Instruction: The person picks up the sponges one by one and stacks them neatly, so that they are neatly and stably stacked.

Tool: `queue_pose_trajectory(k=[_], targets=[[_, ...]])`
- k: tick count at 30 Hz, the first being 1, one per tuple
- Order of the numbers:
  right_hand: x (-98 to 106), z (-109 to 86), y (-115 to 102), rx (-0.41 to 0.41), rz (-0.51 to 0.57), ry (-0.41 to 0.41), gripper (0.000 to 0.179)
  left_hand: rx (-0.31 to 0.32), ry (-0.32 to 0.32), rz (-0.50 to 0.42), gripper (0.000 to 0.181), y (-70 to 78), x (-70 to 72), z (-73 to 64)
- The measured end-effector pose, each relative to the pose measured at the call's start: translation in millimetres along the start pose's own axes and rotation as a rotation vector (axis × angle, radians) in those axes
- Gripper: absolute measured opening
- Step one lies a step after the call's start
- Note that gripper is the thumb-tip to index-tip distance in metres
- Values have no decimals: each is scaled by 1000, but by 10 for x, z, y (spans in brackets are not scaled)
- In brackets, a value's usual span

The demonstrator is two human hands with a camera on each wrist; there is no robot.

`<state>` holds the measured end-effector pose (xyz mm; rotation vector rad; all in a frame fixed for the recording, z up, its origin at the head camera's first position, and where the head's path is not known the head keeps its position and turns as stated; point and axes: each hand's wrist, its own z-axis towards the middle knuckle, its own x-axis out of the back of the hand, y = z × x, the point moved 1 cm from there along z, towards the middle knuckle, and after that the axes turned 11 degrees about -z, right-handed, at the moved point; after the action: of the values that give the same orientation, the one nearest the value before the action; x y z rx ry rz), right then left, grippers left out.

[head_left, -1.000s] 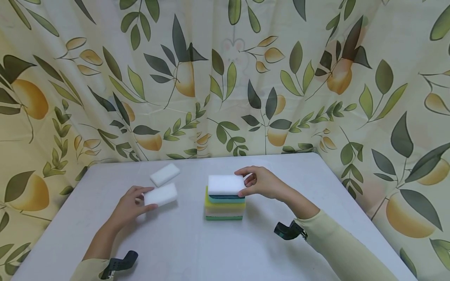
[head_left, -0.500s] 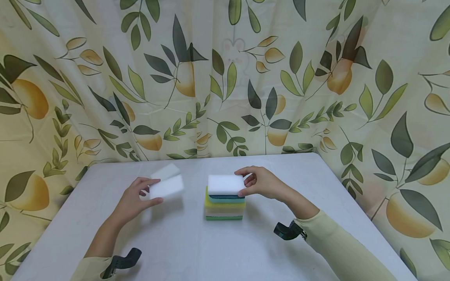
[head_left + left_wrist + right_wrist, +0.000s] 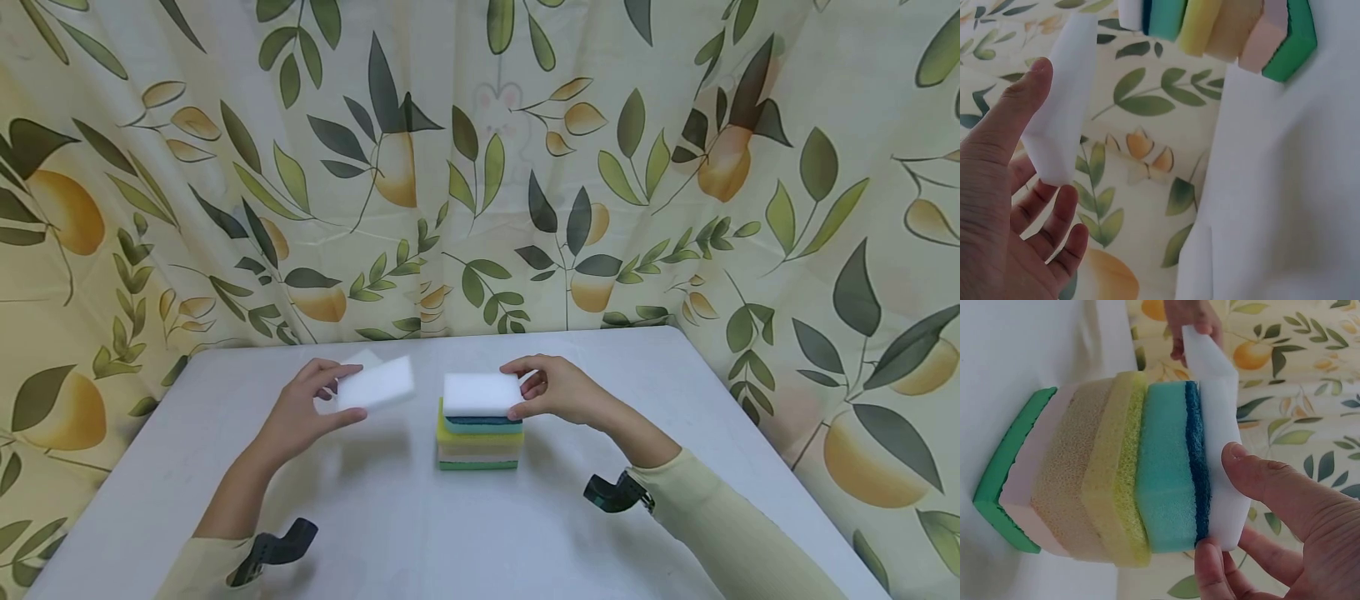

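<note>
My left hand (image 3: 307, 410) pinches a white sponge (image 3: 379, 384) between thumb and fingers, holding it raised above the table, left of the stack. In the left wrist view this sponge (image 3: 1063, 103) shows edge-on. My right hand (image 3: 567, 393) grips the right end of another white sponge (image 3: 480, 393), which tops a stack of sponges. Beneath it, the right wrist view shows a teal sponge (image 3: 1165, 469) with a dark blue scouring layer, then a yellow sponge (image 3: 1107, 469), a tan sponge (image 3: 1063, 481), and a pink sponge (image 3: 1025, 487) with a green scouring layer at the bottom.
A further white sponge (image 3: 365, 358) lies behind the left hand's sponge, mostly hidden. A white cloth covers the table (image 3: 420, 533). A leaf-and-fruit patterned curtain (image 3: 525, 275) hangs at the far edge. Each wrist wears a black mount (image 3: 618, 493).
My left hand has lifted its white sponge and carried it right, toward the stack, covering more of the loose sponge behind. My right hand has stayed on the top sponge.
</note>
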<state>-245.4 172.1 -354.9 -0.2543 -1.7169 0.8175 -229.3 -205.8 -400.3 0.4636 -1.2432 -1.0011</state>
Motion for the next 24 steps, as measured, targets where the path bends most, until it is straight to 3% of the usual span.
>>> queue_pose_trajectory(k=[6, 24], targets=[[3, -5, 4, -1, 3, 1, 65, -52, -5, -20, 65, 128, -36, 57], [2, -5, 21, -3, 16, -5, 66, -79, -30, -63, 65, 370, -165, 183]])
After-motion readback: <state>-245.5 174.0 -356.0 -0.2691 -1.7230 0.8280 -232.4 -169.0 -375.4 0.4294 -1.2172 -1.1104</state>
